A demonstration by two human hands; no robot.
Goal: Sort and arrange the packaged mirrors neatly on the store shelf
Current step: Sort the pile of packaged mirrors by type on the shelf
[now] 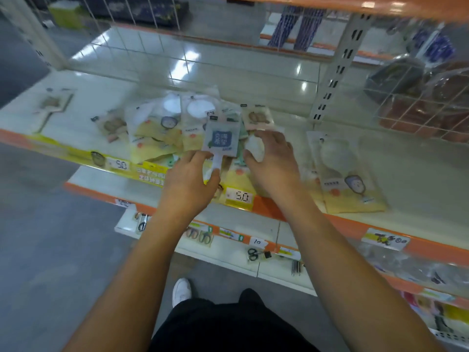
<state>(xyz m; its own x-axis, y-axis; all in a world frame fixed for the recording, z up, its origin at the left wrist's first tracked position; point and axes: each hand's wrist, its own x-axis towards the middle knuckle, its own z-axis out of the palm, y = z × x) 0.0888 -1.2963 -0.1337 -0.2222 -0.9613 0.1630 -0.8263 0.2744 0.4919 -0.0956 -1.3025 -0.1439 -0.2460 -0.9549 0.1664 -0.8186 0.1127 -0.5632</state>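
Note:
A loose heap of packaged mirrors (162, 130) lies on the white store shelf (418, 179), at its front middle. My left hand (189, 181) pinches the white handle of a blue-faced packaged mirror (223, 138) and holds it above the heap. My right hand (271, 161) is just to its right, fingers curled round a white piece of packaging (253, 148). One packaged mirror (53, 107) lies alone at the far left. Two more packaged mirrors (347, 174) lie overlapped at the right.
Price tags reading 5.0 (241, 196) hang on the orange shelf edge. A wire basket with dark wrapped goods (426, 97) stands at the right. A slotted upright post (335, 69) stands behind the heap. Scissors (253, 254) hang on the lower shelf.

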